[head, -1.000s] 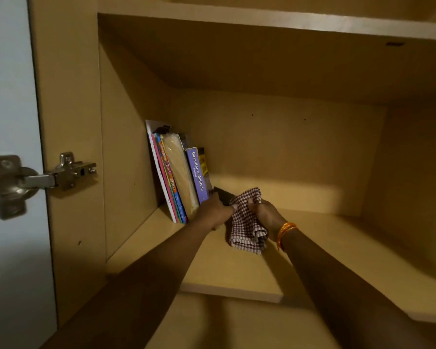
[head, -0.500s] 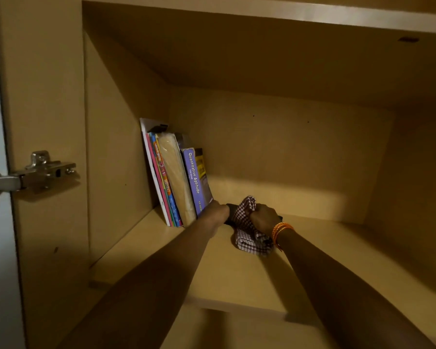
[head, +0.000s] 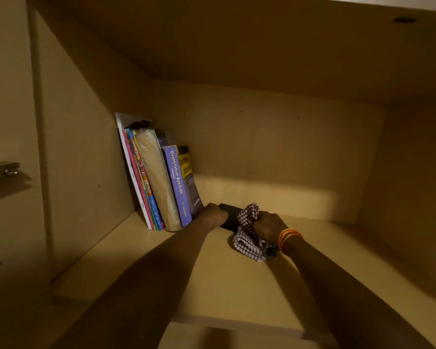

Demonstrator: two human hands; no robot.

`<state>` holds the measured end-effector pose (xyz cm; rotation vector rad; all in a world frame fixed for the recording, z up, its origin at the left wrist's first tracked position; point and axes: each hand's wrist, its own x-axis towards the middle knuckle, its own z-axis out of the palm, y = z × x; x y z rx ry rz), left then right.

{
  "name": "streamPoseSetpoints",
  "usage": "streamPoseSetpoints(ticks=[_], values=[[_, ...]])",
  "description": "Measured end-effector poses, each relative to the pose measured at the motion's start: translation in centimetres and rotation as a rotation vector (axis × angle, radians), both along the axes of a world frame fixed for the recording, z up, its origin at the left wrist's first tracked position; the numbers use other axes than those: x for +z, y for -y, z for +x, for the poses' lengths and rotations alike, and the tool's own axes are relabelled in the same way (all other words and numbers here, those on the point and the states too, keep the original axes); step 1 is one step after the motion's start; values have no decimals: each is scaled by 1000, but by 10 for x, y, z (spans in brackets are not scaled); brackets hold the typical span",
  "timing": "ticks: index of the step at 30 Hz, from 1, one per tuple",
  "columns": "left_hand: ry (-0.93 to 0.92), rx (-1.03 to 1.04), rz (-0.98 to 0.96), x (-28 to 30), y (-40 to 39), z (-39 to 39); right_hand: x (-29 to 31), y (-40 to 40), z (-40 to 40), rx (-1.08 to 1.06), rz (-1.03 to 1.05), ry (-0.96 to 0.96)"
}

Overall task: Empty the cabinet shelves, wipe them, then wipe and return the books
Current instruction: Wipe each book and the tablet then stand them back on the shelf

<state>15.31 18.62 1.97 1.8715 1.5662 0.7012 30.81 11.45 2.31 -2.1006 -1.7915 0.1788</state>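
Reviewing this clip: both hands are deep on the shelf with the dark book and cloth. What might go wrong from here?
1. The row of leaning books tilts toward the left wall; pushing the flat black book in with the left hand may topple them.
2. The right hand bunches the red-checked cloth against that book, so it could get trapped under it.

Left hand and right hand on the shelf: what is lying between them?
A dark flat object, probably a book, lies between the left hand and the right hand, which clutches a checkered cloth, in the head view.
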Motion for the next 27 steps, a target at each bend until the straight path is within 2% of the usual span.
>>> streamPoseSetpoints(ticks=[4,7,16,21,24,27], values=[[-139,9,67,3,0,6,-5,7,14,12,12,-44],[-128,56,102,-2,-3,10,-7,9,20,23,5,-106],[314,269,237,-8,1,11,-10,13,23,-20,88,-366],[495,296,351,19,16,9,-15,14,18,-24,198,-592],[457,287,465,45,26,2,-12,8,6,2,234,-773],[324,231,628,64,32,-12,-7,5,-16,49,207,-913]])
